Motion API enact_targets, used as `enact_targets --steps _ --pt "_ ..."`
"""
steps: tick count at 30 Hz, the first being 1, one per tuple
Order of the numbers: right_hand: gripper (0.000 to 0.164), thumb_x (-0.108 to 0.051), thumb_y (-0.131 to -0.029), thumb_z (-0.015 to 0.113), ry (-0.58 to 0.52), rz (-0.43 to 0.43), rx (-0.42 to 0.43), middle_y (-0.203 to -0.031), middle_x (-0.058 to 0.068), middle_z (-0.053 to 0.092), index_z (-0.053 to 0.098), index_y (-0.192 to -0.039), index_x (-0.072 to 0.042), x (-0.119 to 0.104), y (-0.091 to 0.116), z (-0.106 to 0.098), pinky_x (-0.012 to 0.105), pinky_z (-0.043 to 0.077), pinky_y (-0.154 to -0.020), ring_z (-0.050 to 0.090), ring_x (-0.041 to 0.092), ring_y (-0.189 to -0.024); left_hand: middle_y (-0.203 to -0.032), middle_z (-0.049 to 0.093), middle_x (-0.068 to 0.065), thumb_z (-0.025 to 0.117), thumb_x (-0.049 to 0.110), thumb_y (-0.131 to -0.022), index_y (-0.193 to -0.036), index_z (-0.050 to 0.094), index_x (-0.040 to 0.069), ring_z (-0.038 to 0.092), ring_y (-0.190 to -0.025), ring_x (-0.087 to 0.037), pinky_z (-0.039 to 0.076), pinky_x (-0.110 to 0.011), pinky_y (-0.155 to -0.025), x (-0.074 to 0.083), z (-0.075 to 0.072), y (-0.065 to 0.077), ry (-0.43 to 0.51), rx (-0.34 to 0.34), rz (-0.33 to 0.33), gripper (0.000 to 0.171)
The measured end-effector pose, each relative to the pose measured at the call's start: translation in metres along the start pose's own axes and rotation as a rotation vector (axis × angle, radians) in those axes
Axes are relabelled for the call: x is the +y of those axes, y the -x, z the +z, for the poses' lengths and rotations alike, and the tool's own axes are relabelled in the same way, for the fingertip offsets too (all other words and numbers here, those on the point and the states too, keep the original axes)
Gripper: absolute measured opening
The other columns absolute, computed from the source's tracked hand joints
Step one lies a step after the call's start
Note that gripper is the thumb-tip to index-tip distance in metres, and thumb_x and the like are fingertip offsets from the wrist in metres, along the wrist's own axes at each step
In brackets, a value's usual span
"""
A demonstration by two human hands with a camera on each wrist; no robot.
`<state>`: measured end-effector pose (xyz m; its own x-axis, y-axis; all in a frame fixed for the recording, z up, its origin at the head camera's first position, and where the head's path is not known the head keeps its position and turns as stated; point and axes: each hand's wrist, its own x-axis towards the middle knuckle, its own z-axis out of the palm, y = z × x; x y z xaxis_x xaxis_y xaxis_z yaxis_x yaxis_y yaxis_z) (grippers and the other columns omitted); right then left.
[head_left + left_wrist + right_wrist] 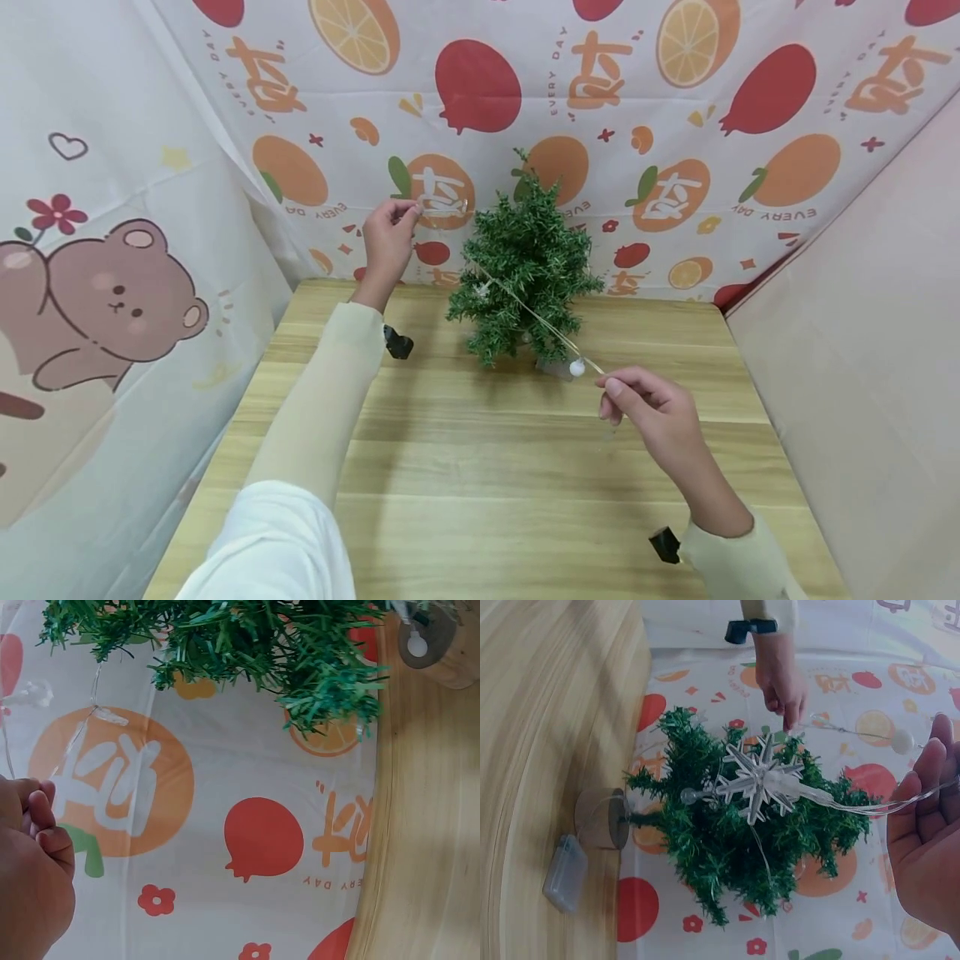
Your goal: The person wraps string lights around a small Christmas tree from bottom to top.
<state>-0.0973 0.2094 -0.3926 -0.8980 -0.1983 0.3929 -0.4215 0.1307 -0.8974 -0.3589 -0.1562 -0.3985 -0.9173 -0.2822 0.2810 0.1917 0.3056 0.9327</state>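
A small green artificial Christmas tree [528,258] stands upright at the back of the table. My left hand [388,250] is raised left of it, fingertips pinching the thin clear wire of a string of fairy lights. In front and to the right, my right hand [660,417] pinches the same string between thumb and fingers, near a small white round bulb [577,367]. The wire runs taut across the tree's front between the hands. A clear snowflake light [761,780] hangs on wires before the branches in the right wrist view. Some of the string is hidden among the branches.
The tree's round wooden base [604,817] rests on the wooden table [465,500], beside a translucent battery box [566,874]. A fruit-print cloth [480,83] hangs close behind the tree. A bear-print cloth [112,292] covers the left side, and a pale panel [870,333] bounds the right.
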Motion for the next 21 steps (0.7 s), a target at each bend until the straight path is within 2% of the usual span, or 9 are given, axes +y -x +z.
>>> enact_targets --steps 3,6,12,21 --pt "0.018 0.010 -0.098 0.055 -0.012 -0.024 0.010 -0.075 0.002 0.068 0.071 -0.100 0.002 0.000 0.004 -0.004 0.023 0.053 -0.062 0.061 0.013 -0.065 -0.104 0.070 -0.008 0.064 0.025 -0.101 -0.115 0.071 0.006 0.056 -0.077 -0.011 0.043 -0.021 -0.063 -0.004 -0.003 0.007 -0.008 -0.008 0.020 0.026" --pt "0.018 0.010 -0.098 0.055 0.005 -0.009 -0.001 -0.075 0.000 0.068 0.070 -0.099 0.001 -0.001 0.007 -0.008 0.022 0.054 -0.062 0.062 0.012 -0.066 -0.099 0.068 -0.002 0.064 0.026 -0.101 -0.115 0.071 0.005 0.054 -0.075 -0.008 0.043 -0.020 -0.061 -0.011 -0.006 0.016 -0.011 -0.016 0.032 0.026" --pt "0.016 0.010 -0.098 0.054 0.035 0.015 -0.006 -0.075 -0.003 0.068 0.069 -0.097 0.003 -0.006 0.013 -0.016 0.022 0.054 -0.064 0.063 0.011 -0.068 -0.090 0.065 0.004 0.064 0.031 -0.100 -0.115 0.072 0.005 0.052 -0.071 -0.011 0.040 -0.022 -0.058 -0.023 -0.005 0.035 -0.003 -0.015 0.029 0.031" --pt "0.023 0.019 -0.095 0.048 -0.135 -0.116 0.008 -0.077 -0.001 0.068 0.068 -0.097 0.007 -0.004 0.017 -0.024 0.021 0.053 -0.064 0.063 0.011 -0.069 -0.080 0.064 0.004 0.065 0.035 -0.100 -0.111 0.074 0.010 0.054 -0.065 -0.016 0.038 -0.022 -0.052 -0.032 -0.004 0.059 0.014 0.002 0.065 0.029"
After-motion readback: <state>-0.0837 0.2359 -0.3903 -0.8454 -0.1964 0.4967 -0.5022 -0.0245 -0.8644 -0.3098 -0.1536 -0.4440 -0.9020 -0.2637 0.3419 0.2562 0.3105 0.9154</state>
